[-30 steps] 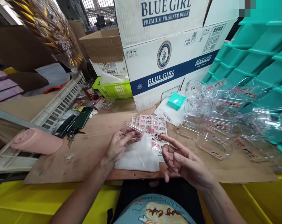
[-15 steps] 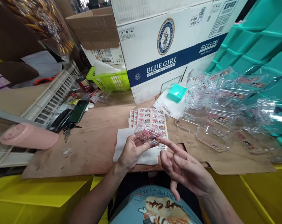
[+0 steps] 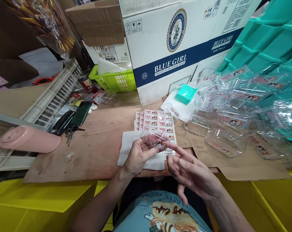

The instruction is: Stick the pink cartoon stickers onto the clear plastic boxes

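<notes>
Between the thumb and fingers of my left hand (image 3: 136, 156) is a clear plastic box (image 3: 153, 138). Pink lettering and a cartoon cat sticker show on its face. My right hand (image 3: 191, 172) has its index finger stretched to the sticker's right end, touching or very near it; the other fingers are loosely curled and apart, holding nothing. Below the box lie a folded white cloth or paper (image 3: 127, 149) and sheets of the same stickers (image 3: 152, 117).
Many clear boxes with stickers (image 3: 229, 120) are heaped at the right, before stacked teal bins (image 3: 264, 42). A large white carton (image 3: 157, 42) stands behind. At the left are a pink bottle (image 3: 31, 139), a phone (image 3: 81, 113), keys (image 3: 69, 135) and a green basket (image 3: 116, 80).
Both hands and the clear box keep nearly the same pose, with the right index finger still at the sticker's end. The view has shifted slightly.
</notes>
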The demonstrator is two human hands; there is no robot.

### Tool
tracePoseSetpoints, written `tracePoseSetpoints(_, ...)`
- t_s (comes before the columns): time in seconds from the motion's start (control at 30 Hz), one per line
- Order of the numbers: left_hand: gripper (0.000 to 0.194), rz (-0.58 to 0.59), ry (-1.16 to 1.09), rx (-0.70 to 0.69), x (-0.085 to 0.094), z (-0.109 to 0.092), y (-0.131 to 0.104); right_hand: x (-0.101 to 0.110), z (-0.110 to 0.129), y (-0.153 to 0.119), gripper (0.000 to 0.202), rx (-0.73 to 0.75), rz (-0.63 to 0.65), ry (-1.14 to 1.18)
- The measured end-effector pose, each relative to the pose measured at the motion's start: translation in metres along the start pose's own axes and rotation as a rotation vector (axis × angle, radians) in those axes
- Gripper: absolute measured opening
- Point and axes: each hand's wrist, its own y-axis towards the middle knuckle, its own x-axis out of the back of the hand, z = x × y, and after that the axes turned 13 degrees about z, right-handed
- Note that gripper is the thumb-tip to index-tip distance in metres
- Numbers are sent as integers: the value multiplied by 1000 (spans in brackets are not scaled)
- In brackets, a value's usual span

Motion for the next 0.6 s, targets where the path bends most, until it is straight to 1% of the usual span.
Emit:
tracePoseSetpoints(0.2,27,-16,13,4,2,1,0,3,-1,1,48,-3,-22,-4)
tracePoseSetpoints(0.4,26,3,13,-7,2,0,-1,3,-1,1,47,-12,-53,-28)
tracePoseSetpoints(0.6,25,14,-136,27,1,-6,-5,-3,0,2,49,-23,-111,-73)
